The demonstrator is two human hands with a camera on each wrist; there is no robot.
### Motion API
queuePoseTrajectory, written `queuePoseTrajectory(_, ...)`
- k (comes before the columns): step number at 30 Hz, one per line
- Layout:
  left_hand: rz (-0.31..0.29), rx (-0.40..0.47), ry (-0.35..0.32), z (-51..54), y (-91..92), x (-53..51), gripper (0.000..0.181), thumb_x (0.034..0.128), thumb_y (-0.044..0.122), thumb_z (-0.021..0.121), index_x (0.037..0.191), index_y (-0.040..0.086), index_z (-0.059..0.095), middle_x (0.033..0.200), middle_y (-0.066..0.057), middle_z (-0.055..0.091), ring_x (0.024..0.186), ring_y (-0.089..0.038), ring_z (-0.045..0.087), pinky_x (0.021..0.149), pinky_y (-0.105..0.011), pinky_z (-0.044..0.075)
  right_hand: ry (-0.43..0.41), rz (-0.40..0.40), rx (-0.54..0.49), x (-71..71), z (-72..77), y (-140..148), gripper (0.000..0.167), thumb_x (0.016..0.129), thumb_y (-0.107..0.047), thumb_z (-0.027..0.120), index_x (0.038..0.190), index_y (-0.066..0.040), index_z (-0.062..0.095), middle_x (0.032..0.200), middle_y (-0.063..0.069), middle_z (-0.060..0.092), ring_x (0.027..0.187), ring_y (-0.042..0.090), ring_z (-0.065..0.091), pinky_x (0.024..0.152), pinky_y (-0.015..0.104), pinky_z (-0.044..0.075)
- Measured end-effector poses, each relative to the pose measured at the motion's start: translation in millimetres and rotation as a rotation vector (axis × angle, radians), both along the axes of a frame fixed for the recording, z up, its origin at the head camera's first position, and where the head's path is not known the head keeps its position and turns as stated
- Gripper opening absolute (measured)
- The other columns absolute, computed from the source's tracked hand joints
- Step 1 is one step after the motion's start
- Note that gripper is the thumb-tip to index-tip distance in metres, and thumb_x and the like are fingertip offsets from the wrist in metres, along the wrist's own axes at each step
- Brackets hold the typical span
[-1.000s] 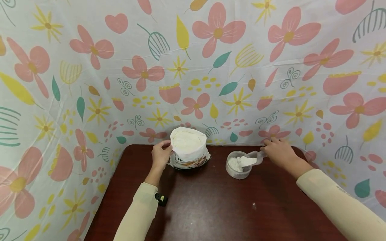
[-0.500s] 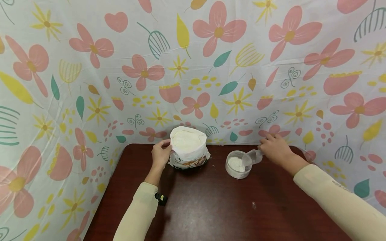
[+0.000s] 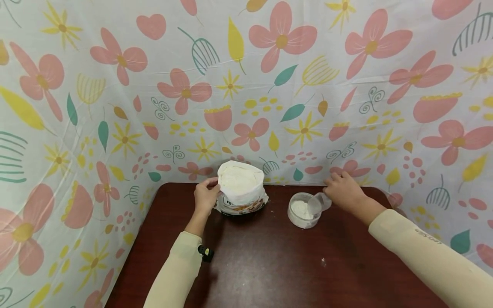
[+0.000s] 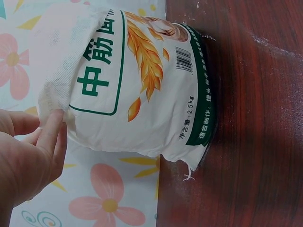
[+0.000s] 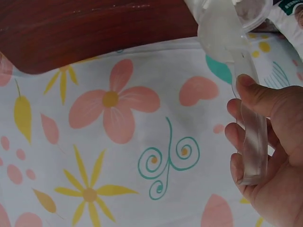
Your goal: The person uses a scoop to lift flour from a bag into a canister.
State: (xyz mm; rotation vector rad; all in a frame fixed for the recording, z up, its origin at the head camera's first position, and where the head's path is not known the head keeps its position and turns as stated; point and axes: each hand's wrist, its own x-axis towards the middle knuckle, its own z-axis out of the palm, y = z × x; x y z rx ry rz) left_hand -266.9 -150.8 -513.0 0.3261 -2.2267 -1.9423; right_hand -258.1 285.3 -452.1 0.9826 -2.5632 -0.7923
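Note:
A white cloth flour bag (image 3: 240, 184) stands upright at the back of the table, its top turned open on white flour. My left hand (image 3: 206, 196) pinches the bag's rim on its left side; the left wrist view shows thumb and fingers at that cloth edge (image 4: 54, 101). To the right sits a round clear bowl (image 3: 302, 221) with flour (image 3: 300, 208) in it. Over the bowl's right side a clear plastic scoop (image 3: 319, 204) is tipped. My right hand (image 3: 346, 191) grips its handle, and the right wrist view shows the fingers curled round the handle (image 5: 253, 142).
The dark red-brown table (image 3: 254, 265) carries a small white speck (image 3: 323, 262) near its middle right. A floral cloth (image 3: 246, 85) hangs close behind the table's back edge. On the left forearm is a black band (image 3: 206, 253).
The scoop has turned over, and the flour heaped in it is now out of it. My right hand has shifted slightly left. The left hand stays on the bag.

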Motion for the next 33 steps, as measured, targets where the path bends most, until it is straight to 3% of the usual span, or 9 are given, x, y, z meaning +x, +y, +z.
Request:
queuePoseTrajectory(5, -0.002, 0.004, 0.002, 1.5, 0.5, 0.2, 0.027, 0.0980, 0.002, 0.067, 0.124, 0.000, 0.072, 0.113, -0.022, 0.065, 0.106, -0.033, 0.072, 0.083, -0.031, 0.065, 0.004, 0.004, -0.020, -1.2, 1.0, 1.1, 0.020, 0.084, -0.006, 0.084, 0.073, -0.016, 0.070, 0.086, 0.004, 0.060, 0.081, 0.028, 0.053, 0.069, 0.045, 0.053)
queuePoseTrajectory(10, -0.002, 0.004, 0.004, 0.4, 0.8, -0.6, 0.026, 0.0978, 0.002, 0.067, 0.123, 0.000, 0.072, 0.113, -0.021, 0.066, 0.105, -0.032, 0.072, 0.081, -0.030, 0.066, -0.041, -0.058, -0.031, -0.1, 3.5, 5.8, 0.015, 0.083, -0.008, 0.085, 0.084, -0.018, 0.074, 0.098, 0.005, 0.064, 0.095, 0.031, 0.058, 0.074, 0.046, 0.053)
queuePoseTrajectory(17, 0.006, -0.006, 0.001, -0.1, 0.6, -0.1, 0.026, 0.0982, 0.003, 0.067, 0.123, 0.002, 0.073, 0.116, -0.020, 0.067, 0.101, -0.030, 0.073, 0.080, -0.029, 0.066, -0.070, -0.103, -0.177, 4.5, -0.1, 16.6, 0.021, 0.085, -0.009, 0.084, 0.103, -0.017, 0.080, 0.114, 0.009, 0.069, 0.109, 0.036, 0.061, 0.082, 0.052, 0.055)
queuePoseTrajectory(21, 0.004, -0.016, -0.001, 0.3, 1.0, -0.1, 0.026, 0.0983, 0.004, 0.067, 0.124, 0.002, 0.073, 0.117, -0.020, 0.068, 0.100, -0.029, 0.074, 0.079, -0.029, 0.066, -0.067, -0.118, -0.279, 8.6, -7.5, 26.7, 0.024, 0.083, -0.007, 0.085, 0.104, -0.017, 0.079, 0.108, 0.009, 0.067, 0.104, 0.037, 0.061, 0.079, 0.053, 0.055)
queuePoseTrajectory(26, 0.006, -0.024, 0.008, -0.6, 0.9, -0.8, 0.026, 0.0980, 0.004, 0.067, 0.123, 0.002, 0.073, 0.115, -0.020, 0.068, 0.102, -0.030, 0.072, 0.080, -0.028, 0.066, -0.012, -0.060, -0.435, 16.2, -18.9, 38.9, 0.027, 0.079, -0.011, 0.089, 0.104, -0.015, 0.080, 0.099, 0.010, 0.066, 0.095, 0.038, 0.063, 0.070, 0.053, 0.056)
queuePoseTrajectory(29, 0.002, -0.013, 0.017, -1.8, 0.6, -0.9, 0.027, 0.0983, 0.002, 0.066, 0.124, 0.001, 0.072, 0.115, -0.021, 0.067, 0.104, -0.032, 0.072, 0.081, -0.028, 0.065, 0.000, -0.053, -0.492, 22.3, -25.6, 43.6, 0.031, 0.077, -0.012, 0.089, 0.107, -0.014, 0.079, 0.097, 0.010, 0.066, 0.087, 0.039, 0.063, 0.066, 0.054, 0.054)
queuePoseTrajectory(33, -0.006, -0.014, 0.025, -3.6, 0.3, -0.8, 0.028, 0.0988, 0.002, 0.066, 0.126, 0.001, 0.071, 0.115, -0.022, 0.067, 0.105, -0.033, 0.072, 0.081, -0.028, 0.065, -0.001, -0.070, -0.558, 29.8, -37.1, 48.0, 0.032, 0.078, -0.013, 0.088, 0.108, -0.015, 0.078, 0.095, 0.009, 0.067, 0.089, 0.037, 0.061, 0.060, 0.050, 0.050)
